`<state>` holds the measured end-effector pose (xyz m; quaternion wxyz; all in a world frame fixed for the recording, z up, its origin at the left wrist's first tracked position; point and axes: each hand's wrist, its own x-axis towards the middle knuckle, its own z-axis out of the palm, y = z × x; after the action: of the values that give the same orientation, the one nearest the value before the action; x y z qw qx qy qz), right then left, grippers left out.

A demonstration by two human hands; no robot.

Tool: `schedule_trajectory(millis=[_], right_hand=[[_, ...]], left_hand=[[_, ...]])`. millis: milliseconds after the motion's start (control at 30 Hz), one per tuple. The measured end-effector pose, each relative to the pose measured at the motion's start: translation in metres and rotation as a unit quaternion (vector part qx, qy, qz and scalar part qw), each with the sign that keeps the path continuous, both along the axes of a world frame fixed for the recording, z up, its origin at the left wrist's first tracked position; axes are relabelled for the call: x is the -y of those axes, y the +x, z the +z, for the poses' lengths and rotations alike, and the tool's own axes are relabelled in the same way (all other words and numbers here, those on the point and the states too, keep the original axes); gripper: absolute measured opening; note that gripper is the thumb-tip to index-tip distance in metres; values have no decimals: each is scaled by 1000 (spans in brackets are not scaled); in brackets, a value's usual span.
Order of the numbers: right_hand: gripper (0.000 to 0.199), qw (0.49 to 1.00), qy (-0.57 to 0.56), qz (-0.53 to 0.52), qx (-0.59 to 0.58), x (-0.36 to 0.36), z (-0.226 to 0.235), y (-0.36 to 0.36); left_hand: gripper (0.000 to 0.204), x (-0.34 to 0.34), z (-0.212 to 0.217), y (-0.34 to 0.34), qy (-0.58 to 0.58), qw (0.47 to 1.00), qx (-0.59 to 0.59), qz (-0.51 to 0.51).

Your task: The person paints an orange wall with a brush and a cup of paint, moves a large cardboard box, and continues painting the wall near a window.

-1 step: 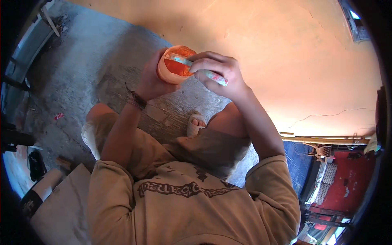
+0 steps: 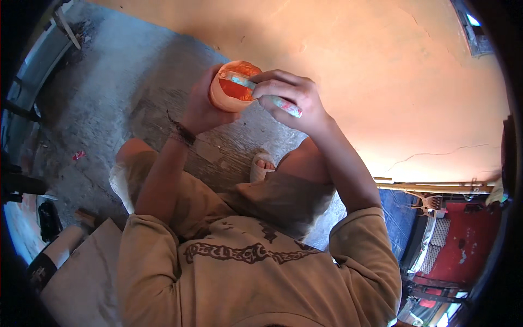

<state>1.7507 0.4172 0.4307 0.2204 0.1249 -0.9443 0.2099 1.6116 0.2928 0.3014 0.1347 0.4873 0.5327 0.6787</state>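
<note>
My left hand (image 2: 204, 106) is wrapped round a round plastic tub (image 2: 219, 99), its fingers curled about the side. Orange paint (image 2: 234, 91) coats the inside of the tub, which tilts so that its mouth shows. In my right hand (image 2: 294, 98) I grip a paintbrush, its paint-stained handle (image 2: 287, 107) sticking out past my fingers. The pale, smeared front part of the brush (image 2: 239, 80) lies over and partly within the tub's mouth. Its bristles cannot be made out against the orange.
An orange-painted wall (image 2: 354, 65) with fine cracks rises ahead and to the right. Rough grey concrete floor (image 2: 109, 103) lies below. Boards (image 2: 87, 272) lean at lower left near a black item (image 2: 49, 220). Bamboo poles (image 2: 436, 187) and a red panel (image 2: 463, 240) are at right.
My right hand and the brush have shifted very slightly to the left. The tub and my left hand have stayed where they were.
</note>
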Motion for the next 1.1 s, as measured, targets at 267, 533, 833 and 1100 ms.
schedule_trajectory(millis=[267, 533, 833, 1100], right_hand=[[20, 998, 54, 5, -15, 5, -14, -7], [21, 999, 21, -16, -32, 15, -17, -11], [28, 931, -327, -114, 117, -4, -18, -18], [25, 858, -414, -185, 240, -7, -34, -37]], left_hand=[[79, 10, 1, -14, 0, 999, 40, -31], [77, 14, 2, -16, -4, 995, 79, -53], [81, 12, -11, -14, -62, 997, -8, -34], [80, 7, -31, -16, -67, 997, 7, -46]])
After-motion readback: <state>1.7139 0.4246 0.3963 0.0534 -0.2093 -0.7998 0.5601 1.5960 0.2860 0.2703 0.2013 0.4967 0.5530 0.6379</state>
